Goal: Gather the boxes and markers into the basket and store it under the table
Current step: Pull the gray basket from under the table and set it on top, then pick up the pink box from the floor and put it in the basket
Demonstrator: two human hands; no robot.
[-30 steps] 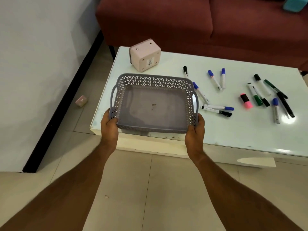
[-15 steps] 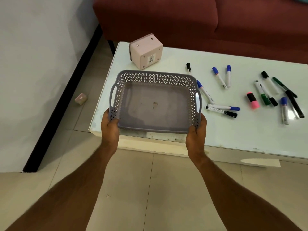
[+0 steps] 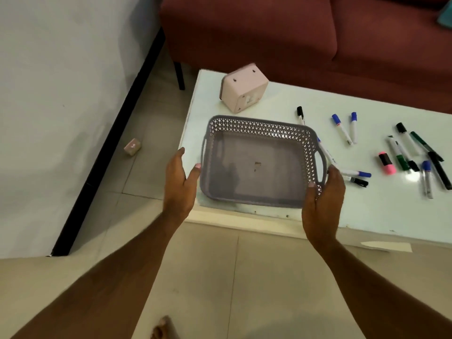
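Empty basket on tabletop near front edge. Left hand spread, thumb touching rim; right hand loosely cupping corner. Risk: nudge tips basket off edge.

The right hand covers the near right corner of the basket, so whether its fingers grip the wall there cannot be told. The left hand hides part of the surface edge. A blue marker runs behind the basket's right handle, its lower end lost (behind the right hand). The label on the pink box is too blurred to read. The sofa is cut off at the top and right edges. A foot is cropped by the bottom edge.
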